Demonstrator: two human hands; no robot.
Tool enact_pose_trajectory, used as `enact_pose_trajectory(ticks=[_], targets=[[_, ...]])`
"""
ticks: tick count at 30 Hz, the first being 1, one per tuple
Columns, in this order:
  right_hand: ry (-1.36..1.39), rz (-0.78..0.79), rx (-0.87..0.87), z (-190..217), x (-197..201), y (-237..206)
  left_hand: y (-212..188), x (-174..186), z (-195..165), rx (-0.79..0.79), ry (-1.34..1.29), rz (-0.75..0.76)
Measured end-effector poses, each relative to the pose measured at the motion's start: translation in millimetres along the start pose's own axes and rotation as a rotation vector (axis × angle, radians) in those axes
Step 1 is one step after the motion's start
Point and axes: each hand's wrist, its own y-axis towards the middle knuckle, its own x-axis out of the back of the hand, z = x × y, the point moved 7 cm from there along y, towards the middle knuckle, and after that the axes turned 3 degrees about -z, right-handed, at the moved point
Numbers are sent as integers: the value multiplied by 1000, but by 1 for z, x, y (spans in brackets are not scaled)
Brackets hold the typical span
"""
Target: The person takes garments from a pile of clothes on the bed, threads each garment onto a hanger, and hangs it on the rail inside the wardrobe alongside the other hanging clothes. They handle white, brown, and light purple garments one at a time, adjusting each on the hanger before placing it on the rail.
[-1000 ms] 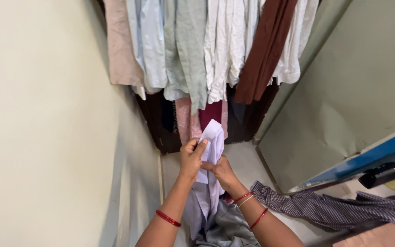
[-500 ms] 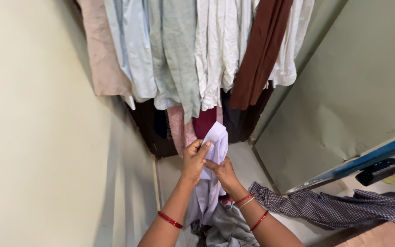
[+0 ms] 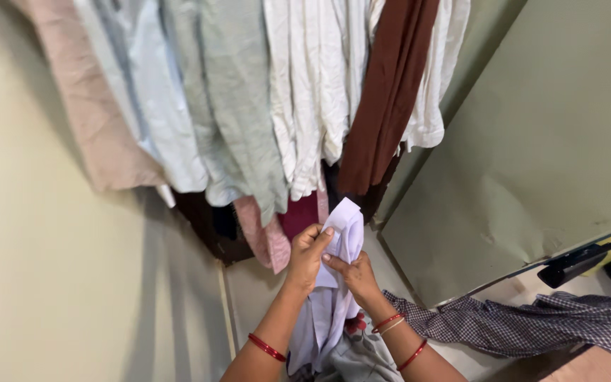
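I hold a pale lilac garment (image 3: 341, 247) up in front of me with both hands. My left hand (image 3: 307, 256) grips its upper left edge, a red bangle on that forearm. My right hand (image 3: 351, 274) pinches the cloth just below, with red and gold bangles at the wrist. The rest of the garment hangs down between my arms. Directly behind it hangs a row of clothes (image 3: 277, 99) in pink, pale blue, green, white and brown.
A cream wall (image 3: 44, 283) closes the left side and a grey-green panel (image 3: 532, 155) the right. A checked shirt (image 3: 532, 322) lies at the lower right, near a black handle (image 3: 574, 263). More crumpled cloth (image 3: 355, 354) lies under my arms.
The view has moved closer to the hanging clothes. My hands have kept their grip on the lilac garment and raised it slightly.
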Motion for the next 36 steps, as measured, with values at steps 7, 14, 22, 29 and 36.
enact_pose_trajectory(ticks=[7,14,22,29,36], targets=[[50,-89,25,6,56,84,94,-38,31,50,-28,85],[-146,-220,-64,34,138,161,190,-98,59,158,143,160],[-191,-228,-93,95,187,175,225,-171,33,223,236,201],[-206,-212,-2,184,174,162,224,-217,-30,133,247,212],[-208,-266,-103,243,169,150,230,-260,-96,-115,275,288]])
